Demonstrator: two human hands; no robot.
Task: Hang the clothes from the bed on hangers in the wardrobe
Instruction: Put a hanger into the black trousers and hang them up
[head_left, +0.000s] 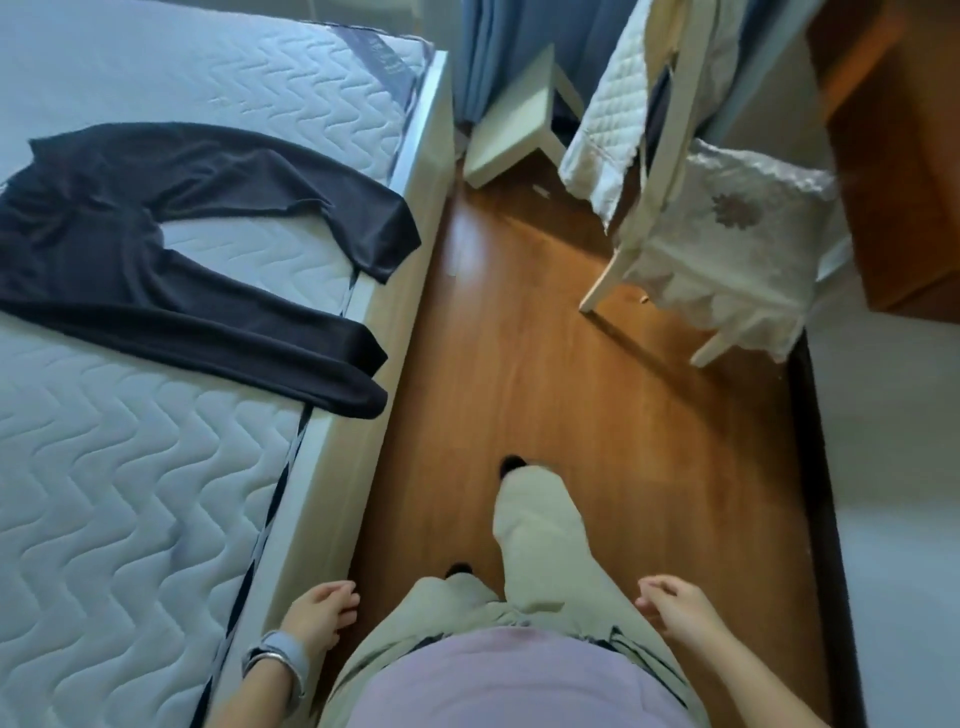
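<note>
Both slack, empty: left hand (322, 616) by bed edge (337, 467), right hand (675, 608) over open floor (597, 389).

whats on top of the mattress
Black trousers lie spread flat on the quilted mattress, both leg ends reaching its edge. The fabric hides the quilting beneath, and the waist runs out of frame.

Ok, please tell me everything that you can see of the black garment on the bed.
The black garment looks like soft, matte knit fabric. It lies flat on the white quilted mattress, bent in a U. Two long parts, legs or sleeves, I cannot tell which, run toward the side where the person stands. Both ends hang slightly over the pale bed frame. Only mattress and frame touch it. The left hand and right hand are away from it, holding nothing.
</note>
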